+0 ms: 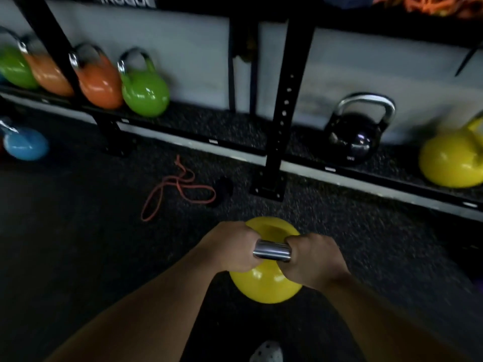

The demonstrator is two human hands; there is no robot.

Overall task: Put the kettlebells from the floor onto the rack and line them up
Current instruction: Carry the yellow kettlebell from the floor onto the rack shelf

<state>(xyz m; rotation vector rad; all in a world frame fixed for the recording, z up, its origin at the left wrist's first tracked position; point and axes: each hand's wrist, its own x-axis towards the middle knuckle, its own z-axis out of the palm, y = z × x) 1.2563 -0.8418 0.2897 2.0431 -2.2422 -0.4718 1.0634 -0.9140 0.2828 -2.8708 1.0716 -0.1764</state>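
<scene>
A yellow kettlebell (264, 286) with a steel handle hangs in front of me above the dark floor. My left hand (230, 248) and my right hand (313, 259) both grip its handle, one at each end. On the low rack shelf (209, 124) stand a green kettlebell (145, 92), an orange kettlebell (98, 86), another orange one (48, 75) and a second green one (13, 67) in a row at the left. At the right of the shelf are a black kettlebell (355, 139) and a yellow kettlebell (449, 160). A blue kettlebell (24, 143) lies on the floor at the far left.
A black rack upright (283, 108) bolted to the floor stands between me and the shelf. A red resistance band (177, 189) lies looped on the floor beside a small black object (222, 188). My shoe (268, 352) shows at the bottom edge.
</scene>
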